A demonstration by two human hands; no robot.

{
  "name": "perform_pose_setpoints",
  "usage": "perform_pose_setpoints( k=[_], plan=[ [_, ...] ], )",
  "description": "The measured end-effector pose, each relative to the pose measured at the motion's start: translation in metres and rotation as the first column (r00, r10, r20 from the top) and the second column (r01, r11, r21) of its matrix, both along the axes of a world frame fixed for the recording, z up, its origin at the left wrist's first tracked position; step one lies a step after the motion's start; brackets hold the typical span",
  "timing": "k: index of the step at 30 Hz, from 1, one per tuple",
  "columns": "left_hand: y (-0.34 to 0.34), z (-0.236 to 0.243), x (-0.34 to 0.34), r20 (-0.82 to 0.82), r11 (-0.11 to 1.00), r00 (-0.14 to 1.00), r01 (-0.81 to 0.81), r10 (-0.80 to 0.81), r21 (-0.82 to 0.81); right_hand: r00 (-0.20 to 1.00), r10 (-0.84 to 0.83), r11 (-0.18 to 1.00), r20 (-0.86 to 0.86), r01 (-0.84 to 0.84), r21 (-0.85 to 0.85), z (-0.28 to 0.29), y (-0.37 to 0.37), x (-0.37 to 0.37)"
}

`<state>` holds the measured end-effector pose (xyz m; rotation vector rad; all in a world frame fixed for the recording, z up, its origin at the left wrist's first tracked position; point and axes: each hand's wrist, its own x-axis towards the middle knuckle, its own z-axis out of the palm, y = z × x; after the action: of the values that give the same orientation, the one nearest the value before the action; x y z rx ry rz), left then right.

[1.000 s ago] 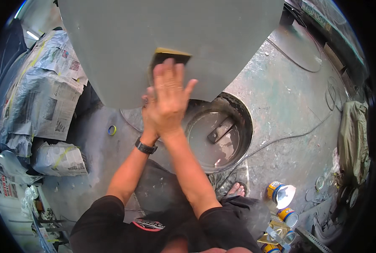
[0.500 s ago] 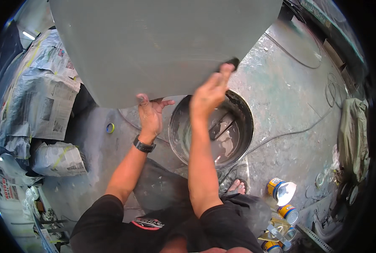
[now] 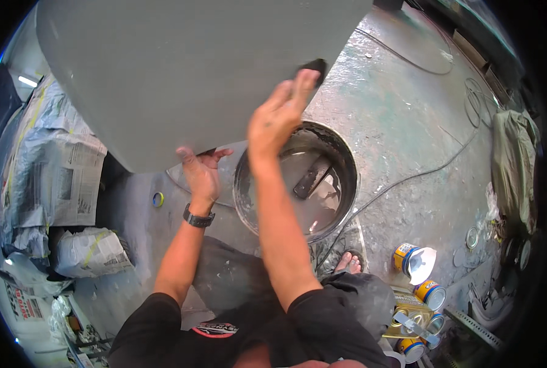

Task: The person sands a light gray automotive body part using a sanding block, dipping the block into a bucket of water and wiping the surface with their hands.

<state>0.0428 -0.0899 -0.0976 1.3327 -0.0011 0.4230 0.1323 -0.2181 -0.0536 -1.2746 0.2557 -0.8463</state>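
A large smooth grey panel (image 3: 144, 73) fills the upper part of the view. My left hand (image 3: 197, 172) grips its lower edge, thumb on the face, the other fingers partly round the edge. My right hand (image 3: 276, 116), fingers extended together, presses a dark sanding pad (image 3: 315, 66) on the panel near its right edge. Beneath the panel stands a round metal basin (image 3: 264, 214) with murky grey liquid and a dark oblong block (image 3: 307, 184) in it.
Newspaper-masked parts (image 3: 71, 184) line the left. A hose (image 3: 408, 172) crosses the floor to the right, a crumpled khaki cover (image 3: 509, 178) lies at the right edge, and several cans (image 3: 420, 264) sit at the lower right beside my foot (image 3: 347, 264). A tape roll (image 3: 157, 199) lies on the floor.
My right hand and pad have moved from the panel's middle, over my left hand, to its right edge. My left hand shows at the lower edge, and the view has shifted slightly.
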Motion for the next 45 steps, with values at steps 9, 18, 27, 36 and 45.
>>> perform_pose_setpoints(
  k=[9,18,27,36,45],
  plan=[
    [0.001,0.004,-0.004,-0.025,0.997,0.999,-0.038,0.040,0.061,0.994,0.098,0.986,-0.038,-0.102,-0.134,-0.013,-0.017,0.007],
    [0.002,0.004,-0.003,-0.008,0.997,0.997,-0.072,0.072,0.036,0.988,0.152,0.988,0.002,-0.151,-0.036,-0.017,-0.007,0.005],
    [-0.003,0.005,-0.002,0.006,0.991,0.992,-0.128,0.128,0.042,0.989,0.150,0.985,0.002,-0.150,0.085,-0.032,0.008,-0.016],
    [0.001,0.003,-0.003,0.016,0.993,0.995,-0.103,0.102,0.049,0.992,0.127,0.982,-0.008,-0.125,0.143,-0.042,0.001,-0.008],
    [-0.015,0.010,0.004,0.027,0.994,0.998,-0.067,0.065,0.087,0.964,0.242,0.958,-0.106,-0.220,0.184,-0.018,-0.055,0.035]
  ],
)
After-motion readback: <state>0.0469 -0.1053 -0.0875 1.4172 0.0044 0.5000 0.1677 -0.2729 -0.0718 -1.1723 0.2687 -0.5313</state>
